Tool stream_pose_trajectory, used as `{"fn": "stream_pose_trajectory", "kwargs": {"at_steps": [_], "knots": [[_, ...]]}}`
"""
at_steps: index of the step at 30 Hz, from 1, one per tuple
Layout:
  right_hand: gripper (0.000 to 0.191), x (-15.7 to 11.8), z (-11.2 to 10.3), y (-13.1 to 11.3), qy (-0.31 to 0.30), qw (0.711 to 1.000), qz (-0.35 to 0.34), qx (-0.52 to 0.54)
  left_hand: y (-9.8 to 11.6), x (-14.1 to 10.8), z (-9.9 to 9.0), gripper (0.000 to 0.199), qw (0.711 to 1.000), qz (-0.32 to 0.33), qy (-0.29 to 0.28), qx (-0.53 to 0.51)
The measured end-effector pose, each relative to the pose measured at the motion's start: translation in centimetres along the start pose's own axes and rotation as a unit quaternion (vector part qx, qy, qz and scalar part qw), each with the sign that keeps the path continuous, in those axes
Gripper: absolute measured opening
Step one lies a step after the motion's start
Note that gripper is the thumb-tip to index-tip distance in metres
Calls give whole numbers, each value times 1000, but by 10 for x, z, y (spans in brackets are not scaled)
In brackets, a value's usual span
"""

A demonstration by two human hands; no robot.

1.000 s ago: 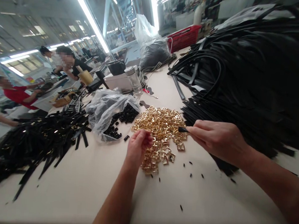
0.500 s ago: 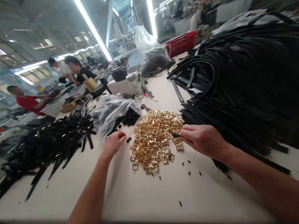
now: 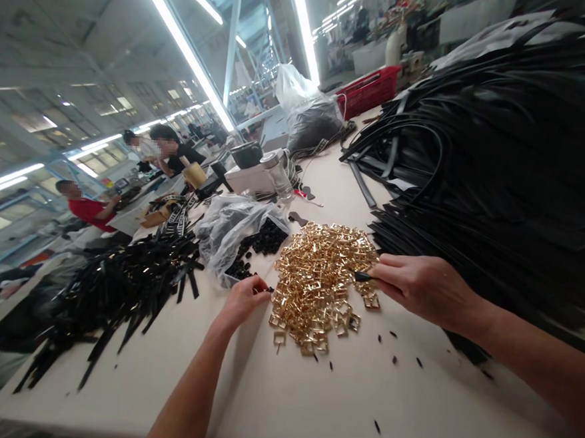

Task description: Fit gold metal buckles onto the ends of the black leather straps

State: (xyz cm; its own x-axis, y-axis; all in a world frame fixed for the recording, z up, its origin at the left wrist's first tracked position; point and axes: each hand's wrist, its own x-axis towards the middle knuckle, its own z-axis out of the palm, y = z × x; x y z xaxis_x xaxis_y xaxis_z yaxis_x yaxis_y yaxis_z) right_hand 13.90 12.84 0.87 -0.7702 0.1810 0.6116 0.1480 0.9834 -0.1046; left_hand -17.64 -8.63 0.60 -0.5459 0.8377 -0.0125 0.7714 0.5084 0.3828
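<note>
My left hand is closed in a pinch left of a heap of gold-coloured buckles. A small black piece, too small to name surely, shows at its fingertips. At the heap's right side, my right hand is shut on a black strap, whose pointed tip juts left over the buckles. The rest of that strap is hidden by the hand and forearm. Behind my left hand, small black pieces spill from a clear plastic bag.
Long black straps are piled high on the right. Straps with buckles lie on the left. A glass jar, a filled plastic bag and a red basket stand behind. Black scraps dot the table. Several people work at far left.
The view has shifted, so the scene sits further right and slightly lower. My left hand has closed on the small black piece that lay beside it. My right hand still holds the strap.
</note>
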Motion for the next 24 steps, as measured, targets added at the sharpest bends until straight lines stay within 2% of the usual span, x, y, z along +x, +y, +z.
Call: {"fn": "stream_pose_trajectory", "kwargs": {"at_steps": [3,6,8,11,14,19,23,24], "knots": [[28,-1,1,0,-7,1000,2,12,-11,13,-13,20,999,-8,32,13],[26,-1,2,1,-12,1000,3,24,-25,42,-29,18,996,-33,71,52],[26,-1,2,1,-11,1000,3,26,-32,63,-35,17,993,-50,75,83],[26,-1,2,1,-12,1000,4,25,-36,89,-33,20,989,-64,59,121],[26,-1,2,1,-16,1000,7,26,-35,104,-26,19,987,-71,41,141],[23,0,0,0,-25,999,16,39,-30,108,-30,15,988,-84,29,124],[22,1,-4,-4,-25,998,30,52,-16,95,-39,6,994,-88,41,48],[21,2,-5,-4,-25,998,36,55,-9,89,-38,8,995,-85,45,18]]}}
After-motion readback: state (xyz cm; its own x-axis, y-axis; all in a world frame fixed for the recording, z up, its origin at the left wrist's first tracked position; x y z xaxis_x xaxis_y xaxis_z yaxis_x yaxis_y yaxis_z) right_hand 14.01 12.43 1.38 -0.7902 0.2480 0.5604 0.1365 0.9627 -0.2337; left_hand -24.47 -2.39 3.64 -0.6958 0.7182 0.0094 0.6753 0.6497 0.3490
